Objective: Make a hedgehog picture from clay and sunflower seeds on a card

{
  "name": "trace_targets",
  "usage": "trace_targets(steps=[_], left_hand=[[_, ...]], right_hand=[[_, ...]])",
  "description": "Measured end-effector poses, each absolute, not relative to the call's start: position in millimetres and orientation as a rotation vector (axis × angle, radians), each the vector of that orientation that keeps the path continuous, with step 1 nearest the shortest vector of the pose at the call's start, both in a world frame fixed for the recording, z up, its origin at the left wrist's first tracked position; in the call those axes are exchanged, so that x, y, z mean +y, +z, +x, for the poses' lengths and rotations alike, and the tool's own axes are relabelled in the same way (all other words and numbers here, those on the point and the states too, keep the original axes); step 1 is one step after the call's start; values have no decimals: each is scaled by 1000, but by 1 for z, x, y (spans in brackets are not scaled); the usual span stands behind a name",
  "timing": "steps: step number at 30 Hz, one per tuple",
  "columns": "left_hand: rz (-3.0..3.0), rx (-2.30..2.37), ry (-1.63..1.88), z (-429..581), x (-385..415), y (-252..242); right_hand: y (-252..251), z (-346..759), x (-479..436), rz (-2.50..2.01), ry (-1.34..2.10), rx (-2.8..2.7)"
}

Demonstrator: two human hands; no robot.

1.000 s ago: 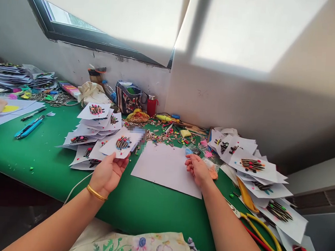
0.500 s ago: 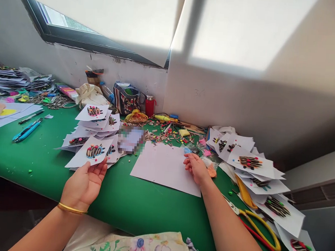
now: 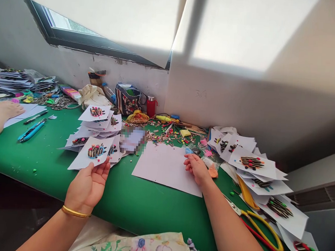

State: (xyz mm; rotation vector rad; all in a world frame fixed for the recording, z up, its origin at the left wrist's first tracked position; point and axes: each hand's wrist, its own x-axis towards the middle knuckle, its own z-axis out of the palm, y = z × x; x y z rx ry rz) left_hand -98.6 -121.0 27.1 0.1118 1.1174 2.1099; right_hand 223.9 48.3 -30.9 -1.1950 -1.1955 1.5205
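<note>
My left hand [image 3: 92, 179] grips the near edge of a white card [image 3: 84, 156] between thumb and fingers. On the card sits a design of striped sunflower seeds with blue, red and pink dots. The card lies against a stack of similar cards [image 3: 96, 130]. Over the right part of a blank white sheet [image 3: 165, 167] is my right hand [image 3: 196, 168], its fingers curled in. Whether anything is in them is hidden. Just beyond its fingertips lies a blue lump [image 3: 188, 150] in clear plastic, and an orange clay lump [image 3: 212, 171] is beside the wrist.
Finished-looking cards [image 3: 257, 163] spread along the right, with red-yellow scissors [image 3: 263, 230] near my right forearm. Seeds and coloured bits [image 3: 161, 131] litter the back. A red flask [image 3: 150, 107] stands by the wall. At left are a blue cutter [image 3: 32, 130] and another person's hand [image 3: 8, 110].
The view has shifted slightly, so things sit a little further right. The other person's hand at left has come further over the papers. My own hands keep nearly the same pose.
</note>
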Motion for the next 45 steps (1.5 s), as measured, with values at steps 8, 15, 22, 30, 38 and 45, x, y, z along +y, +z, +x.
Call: trace_targets(steps=[8, 15, 22, 30, 38, 45], left_hand=[[75, 1092, 2159, -110, -112, 33], [92, 1088, 2145, -111, -109, 27], [21, 1087, 2116, -127, -95, 24], [-80, 1030, 1928, -127, -85, 19], [613, 1251, 1555, -72, -100, 10], [2347, 1572, 624, -26, -85, -20]], right_hand=[[-32, 225, 49, -1187, 1516, -1230], [-36, 225, 51, -1198, 1525, -1249], [-37, 225, 51, -1183, 1514, -1272], [-34, 224, 51, -1175, 1481, -1344], [-35, 221, 47, -1258, 1317, -1713], [-37, 220, 41, -1292, 1201, -2010]])
